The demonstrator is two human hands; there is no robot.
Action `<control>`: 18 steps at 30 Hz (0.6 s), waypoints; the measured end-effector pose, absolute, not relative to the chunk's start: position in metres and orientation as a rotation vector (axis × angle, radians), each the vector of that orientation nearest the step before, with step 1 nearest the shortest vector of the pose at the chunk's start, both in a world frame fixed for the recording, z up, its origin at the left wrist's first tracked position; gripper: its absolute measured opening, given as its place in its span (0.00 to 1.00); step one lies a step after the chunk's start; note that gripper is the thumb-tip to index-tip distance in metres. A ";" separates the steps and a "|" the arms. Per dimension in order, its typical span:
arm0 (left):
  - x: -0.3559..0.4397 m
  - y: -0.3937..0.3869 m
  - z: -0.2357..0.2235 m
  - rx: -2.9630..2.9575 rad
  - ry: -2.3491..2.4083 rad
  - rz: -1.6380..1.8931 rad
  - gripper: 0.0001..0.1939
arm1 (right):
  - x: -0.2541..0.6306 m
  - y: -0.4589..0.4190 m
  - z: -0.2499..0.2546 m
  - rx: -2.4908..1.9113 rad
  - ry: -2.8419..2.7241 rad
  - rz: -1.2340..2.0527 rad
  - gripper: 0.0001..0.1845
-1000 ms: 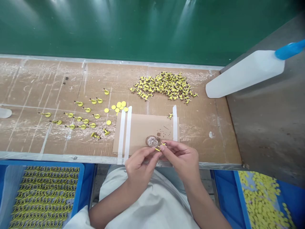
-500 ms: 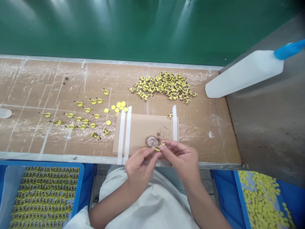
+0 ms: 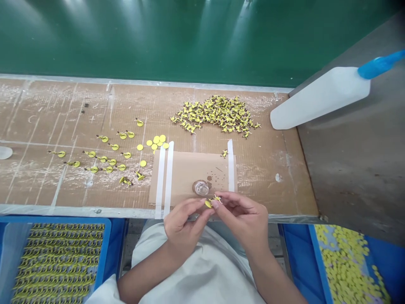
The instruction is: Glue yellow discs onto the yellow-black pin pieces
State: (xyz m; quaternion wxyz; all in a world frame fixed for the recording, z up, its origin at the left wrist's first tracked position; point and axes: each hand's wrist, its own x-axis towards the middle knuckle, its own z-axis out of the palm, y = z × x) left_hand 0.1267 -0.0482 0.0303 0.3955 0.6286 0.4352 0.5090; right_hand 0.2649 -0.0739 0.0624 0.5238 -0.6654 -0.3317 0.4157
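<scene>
My left hand (image 3: pixel 183 223) and my right hand (image 3: pixel 243 219) meet at the near edge of the table, fingertips pinched together. Between them is a small yellow disc (image 3: pixel 208 204), held by the left fingertips, and a tiny yellow figure piece (image 3: pixel 217 198), held by the right. Just beyond the fingertips a small clear glue cap (image 3: pixel 201 188) stands on a taped-down cardboard pad (image 3: pixel 190 171). A heap of yellow figure pieces (image 3: pixel 217 115) lies farther back. Loose yellow discs (image 3: pixel 156 141) and several assembled pieces (image 3: pixel 104 158) are spread to the left.
A white bottle with a blue cap (image 3: pixel 319 99) lies on the grey surface at right. A blue tray of racked yellow parts (image 3: pixel 57 257) sits below left, and a blue bin of yellow discs (image 3: pixel 348 261) below right. A green wall runs behind the table.
Both hands drew slightly toward me, away from the glue cap. The disc in the pinch has turned so that its flat yellow face shows.
</scene>
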 end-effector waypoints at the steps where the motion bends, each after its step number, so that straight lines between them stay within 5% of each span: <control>1: 0.126 -0.048 0.031 1.599 1.090 1.302 0.17 | 0.264 -0.076 0.063 -1.591 -0.830 0.956 0.10; 18: 0.117 -0.050 0.028 1.624 0.929 1.349 0.21 | 0.262 -0.093 0.068 -1.493 -1.097 0.686 0.19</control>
